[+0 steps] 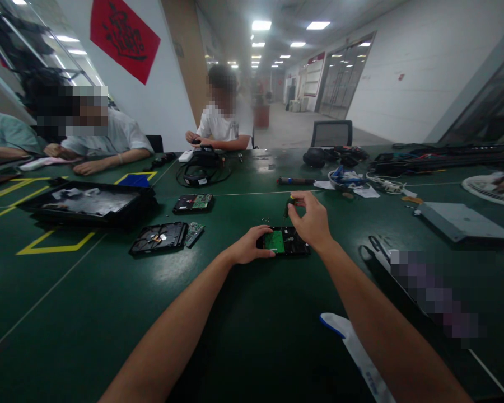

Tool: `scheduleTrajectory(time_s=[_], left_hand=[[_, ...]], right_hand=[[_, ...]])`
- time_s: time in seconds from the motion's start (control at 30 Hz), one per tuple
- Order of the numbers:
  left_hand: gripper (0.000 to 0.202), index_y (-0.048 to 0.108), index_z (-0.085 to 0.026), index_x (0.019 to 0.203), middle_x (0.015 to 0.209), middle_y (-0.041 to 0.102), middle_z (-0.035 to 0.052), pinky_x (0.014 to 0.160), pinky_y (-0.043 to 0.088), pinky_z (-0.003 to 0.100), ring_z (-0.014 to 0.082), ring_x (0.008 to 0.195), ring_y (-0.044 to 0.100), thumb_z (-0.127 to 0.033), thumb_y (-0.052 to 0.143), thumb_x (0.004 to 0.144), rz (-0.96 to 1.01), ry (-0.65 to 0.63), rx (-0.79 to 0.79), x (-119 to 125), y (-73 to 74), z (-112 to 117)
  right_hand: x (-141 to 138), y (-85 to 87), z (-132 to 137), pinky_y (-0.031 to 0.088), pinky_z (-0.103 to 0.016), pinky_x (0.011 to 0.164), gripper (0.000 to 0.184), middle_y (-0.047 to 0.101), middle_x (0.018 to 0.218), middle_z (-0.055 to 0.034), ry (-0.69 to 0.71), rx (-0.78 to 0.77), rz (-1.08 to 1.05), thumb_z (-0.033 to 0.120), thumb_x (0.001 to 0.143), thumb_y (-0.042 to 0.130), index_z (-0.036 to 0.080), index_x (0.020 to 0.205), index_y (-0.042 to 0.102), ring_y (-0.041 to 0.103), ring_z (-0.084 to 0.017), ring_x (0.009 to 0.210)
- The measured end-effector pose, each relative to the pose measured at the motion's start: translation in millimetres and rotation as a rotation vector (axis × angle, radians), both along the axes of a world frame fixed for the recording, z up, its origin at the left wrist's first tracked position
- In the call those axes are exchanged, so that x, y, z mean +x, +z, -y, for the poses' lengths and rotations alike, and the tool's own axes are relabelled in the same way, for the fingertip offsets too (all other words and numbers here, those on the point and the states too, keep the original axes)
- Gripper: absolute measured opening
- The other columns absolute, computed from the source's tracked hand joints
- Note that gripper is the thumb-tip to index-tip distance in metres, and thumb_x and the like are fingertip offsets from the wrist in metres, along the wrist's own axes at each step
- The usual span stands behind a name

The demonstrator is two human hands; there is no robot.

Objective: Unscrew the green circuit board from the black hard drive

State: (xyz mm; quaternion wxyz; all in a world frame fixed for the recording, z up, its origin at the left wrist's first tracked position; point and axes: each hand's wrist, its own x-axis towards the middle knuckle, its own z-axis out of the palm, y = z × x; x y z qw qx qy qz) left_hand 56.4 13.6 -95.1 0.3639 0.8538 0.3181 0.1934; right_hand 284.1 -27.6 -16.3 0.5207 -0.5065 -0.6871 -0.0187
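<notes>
A black hard drive (297, 242) with a green circuit board (274, 242) facing up lies on the table in front of me. My left hand (254, 245) grips its left end between thumb and fingers. My right hand (313, 217) is closed around the dark handle of a screwdriver (287, 208), which stands nearly upright with its tip down at the board's far edge. Whether the tip sits in a screw is too small to tell. Several tiny screws (267, 219) lie just beyond the drive.
Left of my hands are a hard drive (158, 238), a loose circuit board (194, 234) and another drive (193, 202). A black tray (96, 204) stands farther left. A grey metal box (466, 221) and a white-and-blue item (357, 347) lie right. People sit across the green table (88, 324).
</notes>
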Motion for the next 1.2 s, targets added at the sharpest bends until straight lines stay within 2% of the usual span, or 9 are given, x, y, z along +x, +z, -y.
scheduleTrajectory(time_s=[0.23, 0.43, 0.63, 0.9, 1.07, 1.2], left_hand=[[0.084, 0.049, -0.026, 0.145, 0.157, 0.041, 0.0102, 0.122, 0.030, 0.049, 0.0323, 0.146, 0.037, -0.054, 0.081, 0.073, -0.002, -0.004, 0.000, 0.3, 0.3, -0.5], [0.084, 0.048, -0.025, 0.146, 0.158, 0.039, 0.0104, 0.122, 0.031, 0.048, 0.0310, 0.146, 0.037, -0.056, 0.079, 0.074, -0.007, -0.012, 0.002, -0.7, 0.7, -0.5], [0.084, 0.048, -0.026, 0.146, 0.157, 0.041, 0.0106, 0.123, 0.029, 0.049, 0.0315, 0.146, 0.037, -0.055, 0.080, 0.074, 0.001, -0.007, 0.010, -0.3, 1.9, 0.6], [0.085, 0.048, -0.027, 0.146, 0.157, 0.040, 0.0102, 0.122, 0.030, 0.049, 0.0319, 0.146, 0.036, -0.056, 0.079, 0.073, -0.005, -0.004, 0.001, -0.4, 1.0, -0.2], [0.083, 0.050, -0.026, 0.145, 0.157, 0.041, 0.0098, 0.122, 0.030, 0.049, 0.0316, 0.145, 0.038, -0.054, 0.081, 0.073, 0.010, -0.003, 0.008, 0.3, 0.9, 0.7], [0.082, 0.050, -0.028, 0.144, 0.157, 0.042, 0.0093, 0.122, 0.030, 0.051, 0.0328, 0.146, 0.037, -0.052, 0.082, 0.072, 0.014, 0.002, -0.004, 0.8, 1.7, 1.2]], right_hand=[[0.5, 1.2, 0.7, 0.055, -0.045, 0.089, 0.021, 0.065, 0.111, -0.0100, 0.001, 0.030, 0.060, 0.025, 0.091, 0.060, 0.023, 0.112, 0.062, 0.064, -0.025, 0.097], [1.0, -1.5, -1.2, 0.056, -0.046, 0.086, 0.022, 0.067, 0.110, -0.0093, 0.010, -0.010, -0.004, 0.027, 0.090, 0.062, 0.023, 0.112, 0.059, 0.066, -0.025, 0.094], [-0.7, 2.2, 1.1, 0.055, -0.045, 0.087, 0.023, 0.065, 0.112, -0.0099, 0.019, 0.011, 0.053, 0.025, 0.092, 0.060, 0.024, 0.114, 0.062, 0.065, -0.025, 0.097], [1.1, -0.6, -0.4, 0.056, -0.045, 0.086, 0.020, 0.067, 0.110, -0.0088, 0.021, -0.013, 0.019, 0.029, 0.092, 0.061, 0.023, 0.111, 0.061, 0.066, -0.025, 0.093], [0.0, 1.8, 1.4, 0.056, -0.044, 0.088, 0.023, 0.065, 0.113, -0.0100, 0.024, 0.021, 0.054, 0.025, 0.092, 0.059, 0.023, 0.115, 0.062, 0.065, -0.025, 0.100], [0.4, 0.4, 0.2, 0.056, -0.045, 0.085, 0.023, 0.067, 0.111, -0.0099, -0.006, 0.003, 0.019, 0.024, 0.090, 0.061, 0.022, 0.112, 0.061, 0.066, -0.026, 0.098]])
